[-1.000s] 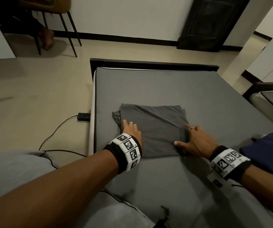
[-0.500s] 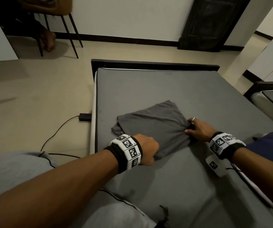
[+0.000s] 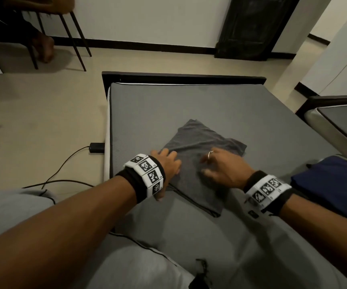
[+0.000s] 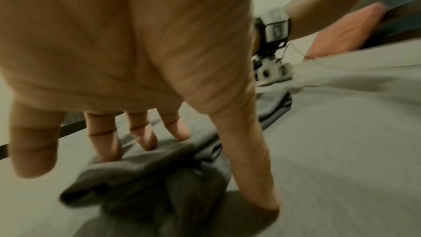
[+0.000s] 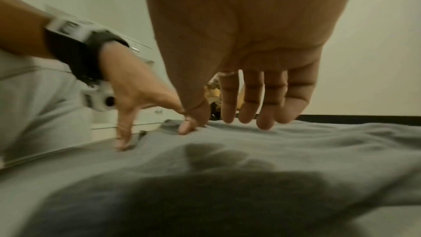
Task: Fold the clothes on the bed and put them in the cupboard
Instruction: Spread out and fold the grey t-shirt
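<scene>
A folded grey garment (image 3: 197, 163) lies on the grey bed (image 3: 210, 105). The left hand (image 3: 167, 163) presses its left edge with straight, spread fingers. The right hand (image 3: 224, 170), fingers also extended, rests flat on top.

Head view: high, looks forward and down across the bed (image 3: 189, 105) toward the far wall; both forearms enter from the bottom edge. Left wrist view: under the left hand (image 4: 127, 46), very near, looks along the palm to the fingers (image 4: 102, 138) on the grey garment (image 4: 145, 183), facing the right wristband (image 4: 274, 26). Right wrist view: low, just above the bedding, looks along the right hand (image 5: 250, 30) toward the left hand (image 5: 136, 95). All three views share the garment; each wrist view catches the opposite wrist.
</scene>
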`<move>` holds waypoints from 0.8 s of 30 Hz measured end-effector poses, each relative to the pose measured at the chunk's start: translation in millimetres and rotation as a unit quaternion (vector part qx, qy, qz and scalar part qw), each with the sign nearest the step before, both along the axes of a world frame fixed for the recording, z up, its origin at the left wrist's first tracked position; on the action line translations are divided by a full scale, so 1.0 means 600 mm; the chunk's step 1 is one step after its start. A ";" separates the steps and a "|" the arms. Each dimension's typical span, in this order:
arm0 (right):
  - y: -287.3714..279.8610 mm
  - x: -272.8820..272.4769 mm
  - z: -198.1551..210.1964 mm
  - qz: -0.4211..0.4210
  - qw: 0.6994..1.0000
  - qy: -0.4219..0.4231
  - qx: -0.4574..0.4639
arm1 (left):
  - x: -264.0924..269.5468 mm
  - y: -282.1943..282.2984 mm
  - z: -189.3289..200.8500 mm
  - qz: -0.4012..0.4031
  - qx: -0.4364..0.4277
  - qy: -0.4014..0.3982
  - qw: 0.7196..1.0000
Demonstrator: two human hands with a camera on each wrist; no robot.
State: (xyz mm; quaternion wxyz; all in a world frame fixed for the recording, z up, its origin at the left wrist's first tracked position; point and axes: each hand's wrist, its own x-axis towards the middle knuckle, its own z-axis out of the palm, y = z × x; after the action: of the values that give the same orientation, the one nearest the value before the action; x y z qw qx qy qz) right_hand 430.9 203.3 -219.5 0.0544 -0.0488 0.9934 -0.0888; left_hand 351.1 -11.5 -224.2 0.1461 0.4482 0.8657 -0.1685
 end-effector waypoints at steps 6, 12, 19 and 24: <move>-0.095 0.065 -0.033 0.013 0.990 -0.085 0.113 | -0.014 -0.010 0.011 -0.041 -0.023 -0.020 0.999; -0.116 0.073 -0.039 0.009 0.991 -0.039 0.126 | -0.015 -0.016 0.019 -0.119 0.028 0.035 0.992; -0.131 0.069 -0.045 0.002 0.987 -0.017 0.161 | -0.006 -0.016 0.012 -0.077 0.115 -0.020 0.990; -0.107 0.071 -0.024 -0.030 0.993 -0.007 0.115 | 0.026 -0.009 0.026 0.036 0.198 -0.122 0.972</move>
State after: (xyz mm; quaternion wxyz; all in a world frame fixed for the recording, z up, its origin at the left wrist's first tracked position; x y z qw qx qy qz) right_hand 473.4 138.9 -233.6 0.0634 -0.0116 0.9976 0.0243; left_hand 366.5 -17.0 -208.9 0.1653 0.4542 0.8728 0.0675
